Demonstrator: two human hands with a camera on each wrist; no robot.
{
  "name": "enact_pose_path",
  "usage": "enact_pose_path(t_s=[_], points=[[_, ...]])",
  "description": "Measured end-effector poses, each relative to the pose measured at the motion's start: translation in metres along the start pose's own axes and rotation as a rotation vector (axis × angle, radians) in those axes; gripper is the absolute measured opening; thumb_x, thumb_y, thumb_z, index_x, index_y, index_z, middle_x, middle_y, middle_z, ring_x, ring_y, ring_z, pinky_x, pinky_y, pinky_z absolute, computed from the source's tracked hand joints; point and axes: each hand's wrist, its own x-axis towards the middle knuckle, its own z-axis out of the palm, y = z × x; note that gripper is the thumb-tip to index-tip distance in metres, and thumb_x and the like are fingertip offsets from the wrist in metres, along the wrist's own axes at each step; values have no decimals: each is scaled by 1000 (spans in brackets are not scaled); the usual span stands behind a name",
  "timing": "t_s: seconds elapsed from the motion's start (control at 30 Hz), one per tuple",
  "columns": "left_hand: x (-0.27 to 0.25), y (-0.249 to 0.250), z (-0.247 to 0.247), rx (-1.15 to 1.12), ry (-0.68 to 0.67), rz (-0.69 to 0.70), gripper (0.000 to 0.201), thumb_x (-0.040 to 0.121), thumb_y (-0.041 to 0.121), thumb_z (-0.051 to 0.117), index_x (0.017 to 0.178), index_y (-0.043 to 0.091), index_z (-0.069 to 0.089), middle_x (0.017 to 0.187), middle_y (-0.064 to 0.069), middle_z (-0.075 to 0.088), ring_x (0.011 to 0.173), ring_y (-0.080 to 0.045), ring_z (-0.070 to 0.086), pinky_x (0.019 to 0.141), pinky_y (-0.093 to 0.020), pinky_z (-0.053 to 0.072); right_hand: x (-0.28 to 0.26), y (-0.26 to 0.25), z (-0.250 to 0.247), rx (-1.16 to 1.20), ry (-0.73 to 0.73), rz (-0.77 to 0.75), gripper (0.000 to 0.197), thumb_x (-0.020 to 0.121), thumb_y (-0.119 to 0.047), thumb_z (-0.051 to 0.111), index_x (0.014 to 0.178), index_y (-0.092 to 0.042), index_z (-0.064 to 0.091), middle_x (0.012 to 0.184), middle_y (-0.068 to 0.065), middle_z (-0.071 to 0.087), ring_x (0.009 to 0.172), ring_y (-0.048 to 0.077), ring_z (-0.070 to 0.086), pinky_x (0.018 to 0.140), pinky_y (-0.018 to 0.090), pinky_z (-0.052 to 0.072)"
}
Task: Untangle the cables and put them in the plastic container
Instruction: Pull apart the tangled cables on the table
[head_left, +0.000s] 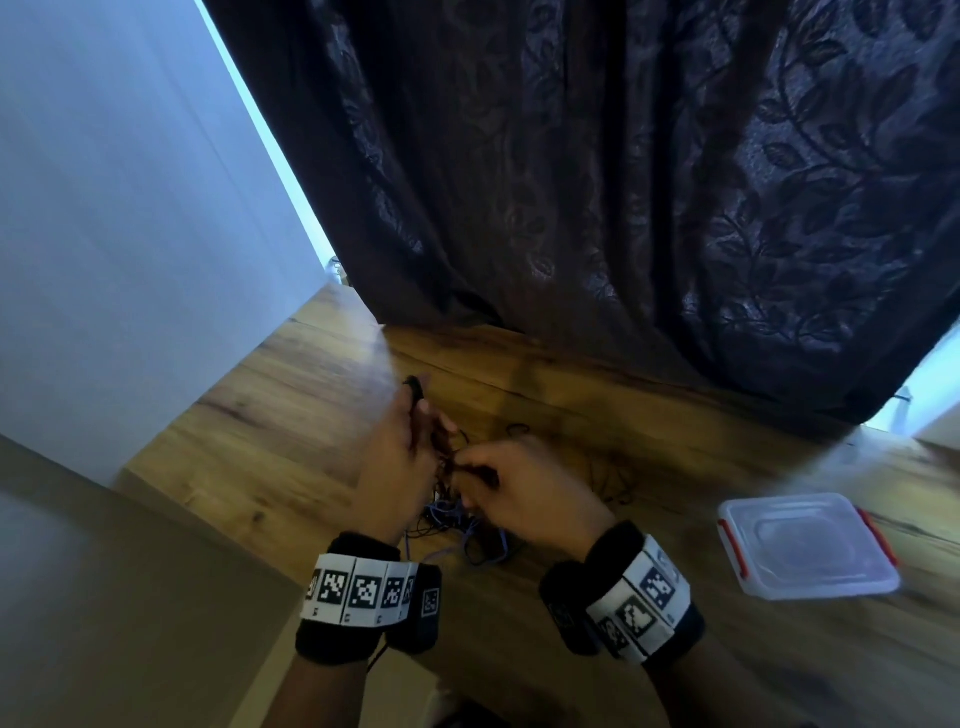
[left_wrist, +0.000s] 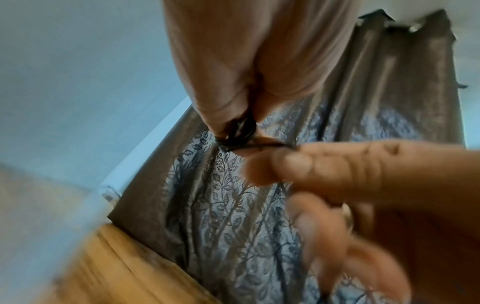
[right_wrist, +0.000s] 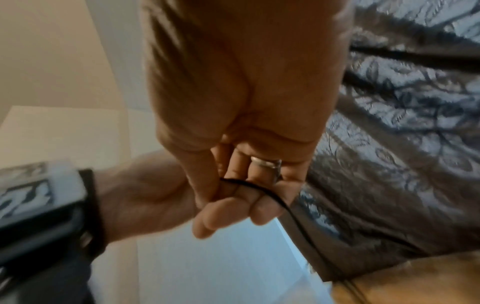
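A tangle of black and purple cables (head_left: 457, 525) lies on the wooden table (head_left: 597, 415) under my hands. My left hand (head_left: 421, 415) is raised over it and grips a small bundle of black cable (left_wrist: 236, 131) between thumb and fingers. My right hand (head_left: 467, 467) is close beside it and pinches a single thin black cable (right_wrist: 259, 190), which trails down to the table. The clear plastic container (head_left: 805, 545) with red clips sits at the right, apart from both hands, and its lid appears to be on.
A dark patterned curtain (head_left: 623, 182) hangs over the table's far edge. A white wall (head_left: 130, 208) stands at the left, and a beige surface (head_left: 130, 597) lies at the near left. Loose black cable loops (head_left: 613, 483) lie right of the hands.
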Motion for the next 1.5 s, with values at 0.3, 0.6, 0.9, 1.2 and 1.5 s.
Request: enact_pose_path(t_s=[0.3, 0.6, 0.9, 1.2, 1.5], points=[[-11, 15, -1, -404, -198, -153, 29, 103, 20, 41, 111, 11, 67, 63, 1, 49, 57, -7, 44, 55, -20, 35, 30, -10, -71, 23, 196, -81, 11, 95, -19, 68, 101, -17, 77, 89, -15, 69, 79, -6, 62, 74, 14, 48], [-2, 32, -6, -936, -213, -102, 33, 100, 12, 39, 121, -4, 59, 58, 1, 37, 50, -10, 30, 52, -21, 30, 37, 17, -14, 396, 168, 33, 21, 104, -7, 49, 107, -10, 70, 74, -8, 64, 59, -7, 55, 62, 11, 43], [-1, 13, 3, -457, 65, -27, 32, 107, 9, 36, 135, 5, 52, 74, 2, 54, 64, -6, 51, 59, -18, 46, 1, -2, 29, 342, 4, 118, 26, 106, -10, 44, 124, -7, 63, 77, -10, 60, 62, -11, 56, 61, 8, 43], [-8, 8, 8, 144, -100, 75, 33, 106, 17, 37, 138, 11, 46, 79, 6, 61, 73, 3, 60, 62, -9, 44, -11, -18, 8, -151, 80, 29, 12, 94, -13, 57, 92, -13, 68, 80, 2, 66, 68, 18, 58, 59, 34, 44], [-11, 21, 1, -99, -227, -100, 29, 106, 15, 37, 120, 20, 62, 100, 4, 69, 84, 7, 65, 70, -6, 46, 0, -14, -26, -218, 190, -150, 15, 84, -13, 70, 95, -22, 74, 95, -12, 70, 91, 8, 61, 81, 28, 51]])
